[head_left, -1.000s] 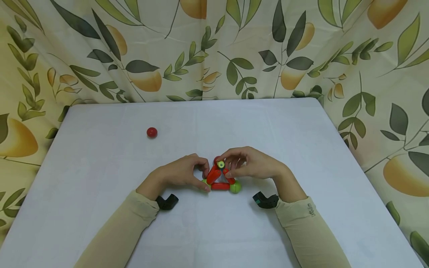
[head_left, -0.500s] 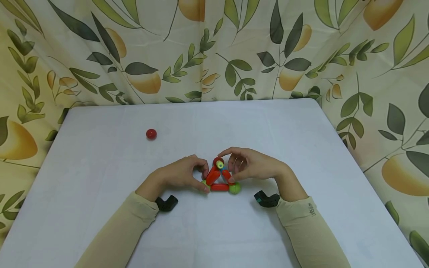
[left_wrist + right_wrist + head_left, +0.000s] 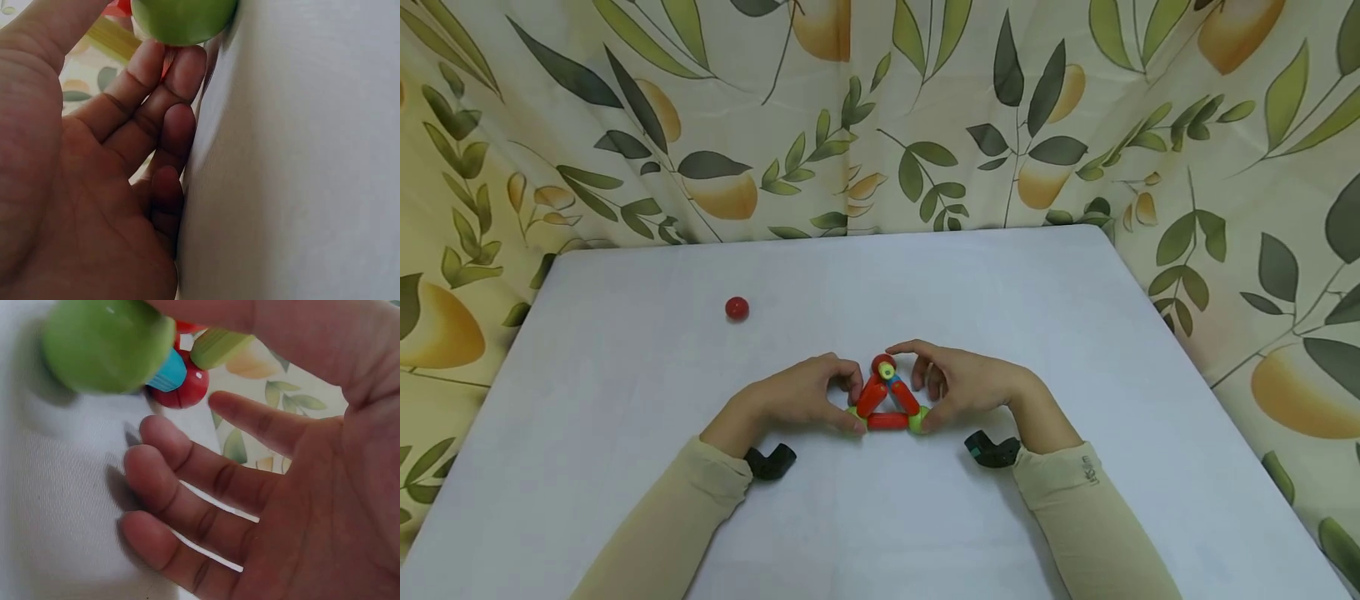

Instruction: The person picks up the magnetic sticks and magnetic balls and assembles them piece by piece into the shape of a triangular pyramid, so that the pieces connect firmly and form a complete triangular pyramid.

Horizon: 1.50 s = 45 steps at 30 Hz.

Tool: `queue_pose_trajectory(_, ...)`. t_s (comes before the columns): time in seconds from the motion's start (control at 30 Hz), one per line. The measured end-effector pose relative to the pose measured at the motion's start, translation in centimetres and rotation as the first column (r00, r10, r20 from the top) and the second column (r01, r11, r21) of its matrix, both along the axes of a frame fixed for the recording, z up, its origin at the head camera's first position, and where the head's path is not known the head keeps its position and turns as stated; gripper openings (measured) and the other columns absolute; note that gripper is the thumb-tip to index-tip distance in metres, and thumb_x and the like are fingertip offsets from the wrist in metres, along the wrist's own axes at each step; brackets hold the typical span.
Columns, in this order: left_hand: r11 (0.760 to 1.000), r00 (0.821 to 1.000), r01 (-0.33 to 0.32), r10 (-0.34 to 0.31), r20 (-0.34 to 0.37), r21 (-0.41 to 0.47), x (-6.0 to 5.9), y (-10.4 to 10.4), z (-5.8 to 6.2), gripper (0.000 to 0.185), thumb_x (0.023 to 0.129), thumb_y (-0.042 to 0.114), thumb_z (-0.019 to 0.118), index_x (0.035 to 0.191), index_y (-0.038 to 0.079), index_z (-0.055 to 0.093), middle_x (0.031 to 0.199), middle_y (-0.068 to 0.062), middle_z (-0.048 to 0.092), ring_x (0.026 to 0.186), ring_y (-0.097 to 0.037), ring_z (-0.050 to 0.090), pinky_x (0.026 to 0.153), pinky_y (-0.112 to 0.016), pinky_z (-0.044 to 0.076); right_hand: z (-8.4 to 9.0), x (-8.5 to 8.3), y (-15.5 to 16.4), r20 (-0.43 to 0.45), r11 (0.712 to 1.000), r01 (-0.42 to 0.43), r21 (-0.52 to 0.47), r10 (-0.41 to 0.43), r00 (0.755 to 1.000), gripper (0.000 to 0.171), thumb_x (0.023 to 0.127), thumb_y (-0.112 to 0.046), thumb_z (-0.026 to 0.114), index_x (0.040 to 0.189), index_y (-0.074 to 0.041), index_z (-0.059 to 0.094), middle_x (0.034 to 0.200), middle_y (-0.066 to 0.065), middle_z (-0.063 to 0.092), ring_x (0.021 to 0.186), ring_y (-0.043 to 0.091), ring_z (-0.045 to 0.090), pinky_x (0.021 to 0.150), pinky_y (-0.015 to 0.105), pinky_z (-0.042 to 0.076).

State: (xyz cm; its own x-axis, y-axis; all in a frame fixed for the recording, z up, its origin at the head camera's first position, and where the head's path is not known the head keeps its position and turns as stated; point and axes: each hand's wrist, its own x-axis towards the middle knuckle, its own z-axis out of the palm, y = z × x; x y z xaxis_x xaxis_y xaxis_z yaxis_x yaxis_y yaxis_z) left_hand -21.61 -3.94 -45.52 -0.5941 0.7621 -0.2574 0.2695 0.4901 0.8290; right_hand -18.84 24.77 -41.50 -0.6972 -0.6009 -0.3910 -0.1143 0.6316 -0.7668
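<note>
A triangle of rods and balls, like a magnetic building toy, lies on the white table between the hands. Its near side is a red rod [image 3: 887, 421], with a green ball at each end. A red ball [image 3: 883, 364] forms the far corner, and a yellow-green rod [image 3: 222, 349] rises near it. My left hand [image 3: 808, 392] holds the left green ball [image 3: 184, 19] between thumb and fingertips. The thumb of my right hand [image 3: 973, 383] touches the right green ball [image 3: 106, 347]. Its index fingertip reaches close to the red ball, while the other fingers are relaxed and spread.
A loose red ball [image 3: 737, 308] sits on the table [image 3: 625, 350], back and left of the triangle. A patterned curtain [image 3: 925, 125] hangs behind the table's far edge. Black wrist devices [image 3: 992, 450] are worn at both wrists.
My right thumb has moved from the right red rod down to the right green ball, and the other right fingers have drawn off the triangle. My left hand keeps its hold. The head view has tilted slightly.
</note>
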Motion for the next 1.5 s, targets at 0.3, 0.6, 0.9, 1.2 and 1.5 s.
queue_pose_trajectory(0.3, 0.99, 0.992, -0.116, 0.118, -0.033, 0.075, -0.7, -0.6, 0.3, 0.037, 0.082, 0.033, 0.088, 0.102, 0.02, 0.06, 0.095, 0.001, 0.062, 0.095, -0.019, 0.059, 0.085, -0.035, 0.048, -0.3, -0.9, -0.1, -0.036, 0.995, 0.093, -0.032, -0.094, 0.995, 0.082, 0.085, -0.021, 0.085, 0.155, -0.025, 0.042, 0.116, 0.007, 0.063, 0.093, 0.022, 0.064, 0.084, 0.038, 0.054)
queue_pose_trajectory(0.6, 0.962, 0.962, -0.249, 0.259, -0.084, 0.108, -0.7, -0.8, -0.8, 0.035, 0.089, 0.028, 0.083, 0.112, 0.02, 0.058, 0.098, 0.0, 0.064, 0.09, -0.019, 0.062, 0.082, -0.035, 0.051, -1.7, -0.6, -0.4, -0.133, 0.979, 0.194, -0.054, -0.2, 0.971, 0.067, 0.092, -0.02, 0.077, 0.152, -0.023, 0.046, 0.116, 0.003, 0.065, 0.097, 0.02, 0.063, 0.086, 0.037, 0.054)
queue_pose_trajectory(0.9, 0.933, 0.928, -0.344, 0.355, -0.111, 0.109, -1.1, -0.8, -0.9, 0.042, 0.09, 0.028, 0.081, 0.121, 0.016, 0.056, 0.106, 0.001, 0.063, 0.095, -0.018, 0.062, 0.086, -0.036, 0.052, -3.0, -1.2, -0.5, -0.207, 0.965, 0.249, -0.076, -0.26, 0.943, 0.058, 0.095, -0.021, 0.076, 0.148, -0.024, 0.052, 0.12, 0.003, 0.067, 0.096, 0.021, 0.061, 0.085, 0.035, 0.051)
queue_pose_trajectory(1.2, 0.893, 0.882, -0.442, 0.449, -0.145, 0.082, -2.1, -2.0, 1.8, 0.043, 0.093, 0.03, 0.078, 0.128, 0.017, 0.055, 0.119, 0.001, 0.062, 0.11, -0.018, 0.06, 0.094, -0.039, 0.054, -3.0, -2.8, -0.5, -0.173, 0.96, 0.257, -0.116, -0.274, 0.946, 0.056, 0.095, -0.025, 0.076, 0.146, -0.024, 0.054, 0.121, 0.004, 0.066, 0.097, 0.024, 0.058, 0.084, 0.031, 0.048)
queue_pose_trajectory(1.5, 0.743, 0.712, -0.641, 0.67, -0.213, 0.195, -4.0, -5.8, 3.0, 0.041, 0.094, 0.027, 0.077, 0.123, 0.01, 0.055, 0.123, -0.012, 0.061, 0.113, -0.029, 0.056, 0.092, -0.041, 0.047, -3.5, -2.4, -0.1, -0.15, 0.956, 0.265, -0.129, -0.283, 0.947, 0.052, 0.095, -0.024, 0.076, 0.144, -0.022, 0.057, 0.121, 0.005, 0.065, 0.096, 0.024, 0.057, 0.081, 0.027, 0.047)
